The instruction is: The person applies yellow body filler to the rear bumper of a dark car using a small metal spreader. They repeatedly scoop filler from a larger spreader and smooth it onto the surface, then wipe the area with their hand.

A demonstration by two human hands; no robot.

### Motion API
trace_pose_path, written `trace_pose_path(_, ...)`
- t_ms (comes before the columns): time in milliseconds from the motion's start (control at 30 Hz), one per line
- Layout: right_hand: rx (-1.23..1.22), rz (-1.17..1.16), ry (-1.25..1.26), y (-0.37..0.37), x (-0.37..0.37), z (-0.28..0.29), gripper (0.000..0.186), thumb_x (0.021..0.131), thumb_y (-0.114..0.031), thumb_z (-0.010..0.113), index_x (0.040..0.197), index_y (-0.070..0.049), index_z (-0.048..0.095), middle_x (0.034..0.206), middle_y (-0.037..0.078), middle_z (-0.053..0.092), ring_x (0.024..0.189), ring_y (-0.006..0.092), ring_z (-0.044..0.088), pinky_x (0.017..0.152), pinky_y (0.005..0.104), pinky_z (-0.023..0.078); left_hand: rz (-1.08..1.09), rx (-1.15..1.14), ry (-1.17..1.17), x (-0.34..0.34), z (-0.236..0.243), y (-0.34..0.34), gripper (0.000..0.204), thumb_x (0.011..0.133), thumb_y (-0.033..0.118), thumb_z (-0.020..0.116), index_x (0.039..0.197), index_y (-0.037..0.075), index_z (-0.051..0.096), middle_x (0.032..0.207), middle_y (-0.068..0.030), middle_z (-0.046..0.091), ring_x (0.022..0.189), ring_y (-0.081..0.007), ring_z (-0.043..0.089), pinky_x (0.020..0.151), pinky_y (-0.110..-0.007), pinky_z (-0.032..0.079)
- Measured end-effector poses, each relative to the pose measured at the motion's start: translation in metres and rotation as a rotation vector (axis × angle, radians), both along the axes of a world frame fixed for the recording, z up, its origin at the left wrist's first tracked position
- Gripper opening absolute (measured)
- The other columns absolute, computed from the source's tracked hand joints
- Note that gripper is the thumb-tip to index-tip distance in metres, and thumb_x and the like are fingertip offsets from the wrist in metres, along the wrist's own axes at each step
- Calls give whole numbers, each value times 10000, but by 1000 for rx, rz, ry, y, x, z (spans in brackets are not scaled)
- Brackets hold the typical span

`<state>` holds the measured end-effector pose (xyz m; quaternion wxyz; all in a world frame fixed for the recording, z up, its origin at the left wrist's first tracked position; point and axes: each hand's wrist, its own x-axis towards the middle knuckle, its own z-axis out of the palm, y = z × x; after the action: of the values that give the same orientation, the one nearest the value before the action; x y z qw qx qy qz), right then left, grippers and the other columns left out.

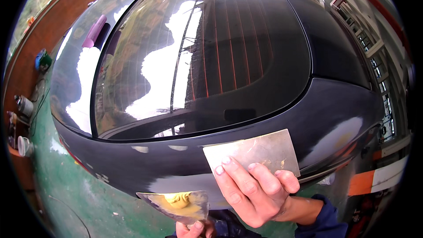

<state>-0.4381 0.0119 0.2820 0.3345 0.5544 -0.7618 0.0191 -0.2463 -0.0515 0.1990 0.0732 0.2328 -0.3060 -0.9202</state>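
Observation:
My left hand (190,229) is closed round the lower end of a putty knife (154,202) at the bottom middle. A lump of yellow putty (178,199) sits on its broad metal blade. To the right, my right hand (257,191) grips a thin rectangular metal spreader (246,145), fingers laid across its face and thumb hidden behind. Small yellowish smears mark the spreader's lower edge. Beyond both tools stands a dark car (128,158) with its rear window (220,61) facing me. Whether the spreader touches the car body I cannot tell.
Dull grey patches (337,139) mark the bodywork. Something purple and curled (94,31) appears on the car's left side. Along the left wall stand a white bucket (25,146) and several cans. An orange-and-white bar (374,178) is at the right. The floor (57,185) is green.

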Motion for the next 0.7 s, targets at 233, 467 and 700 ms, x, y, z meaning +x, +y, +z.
trace_pose_path(233, 23, 21, -49, -11, 0, -4, 197, 726, -159, 715, 917, -120, 744, 921, -27, 730, 796, 111, 510, 890, 317, 255, 30, -20, -45, 5, 0, -5, 354, 1022, 310, 531, 792, 43, 501, 554, -86, 518, 422, -183, 484, 386, -293, 407)
trace_pose_path(467, -9, 12, -53, -11, 4, -3, 184, 732, -151, 720, 912, -134, 754, 915, -45, 731, 796, 116, 506, 854, 306, 268, 42, 10, -34, 11, -6, -8, 322, 1022, 313, 533, 881, 23, 534, 569, -86, 525, 443, -189, 501, 397, -300, 417)
trace_pose_path(700, 40, 8, 2, -18, 0, 0, 157, 769, -169, 719, 918, -144, 762, 948, -51, 734, 824, 107, 504, 866, 313, 265, 18, 40, -64, 11, -9, -12, 330, 1011, 332, 555, 885, 28, 538, 573, -86, 526, 453, -191, 508, 405, -303, 424)
